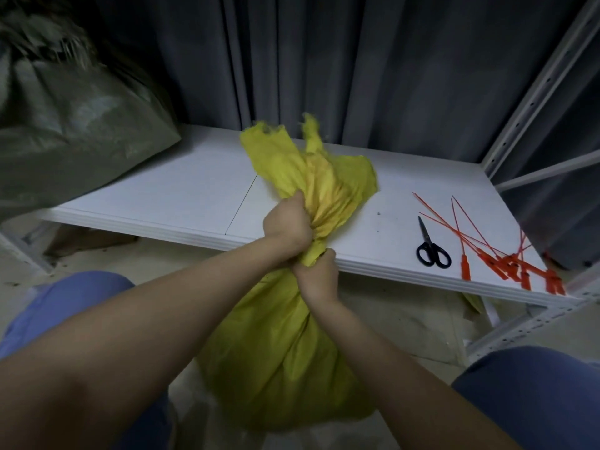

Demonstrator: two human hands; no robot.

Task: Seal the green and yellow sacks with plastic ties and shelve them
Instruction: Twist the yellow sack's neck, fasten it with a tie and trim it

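Gripping with all fingers curled tight, the left hand (287, 227) fists the bunched neck of the yellow woven-plastic sack (276, 352). Fingers are pressed together and wrapped round the gather. The right hand (316, 277) sits just below and nearer, also closed round the neck, with its fingertips buried in the fabric. The two hands touch each other, one stacked over the other. No tie is on the neck.

Above the left fist the sack's loose frayed top flares out over the near edge of the white flat shelf board (168, 190). The sack's full body hangs below the hands, in front of the shelf and between the person's knees in blue trousers (65, 303); whether it touches the floor cannot be told.

On the right of the board lie black-handled scissors (428, 238), blades closed, and just right of them a loose bundle of orange-red plastic ties (506, 259) near the board's right corner. Far left on the board sits the dull green woven-plastic sack (74, 131), its top gathered and blurred. A grey pleated curtain (389, 76) hangs behind, and a grey perforated metal rack upright (535, 92) stands at right.
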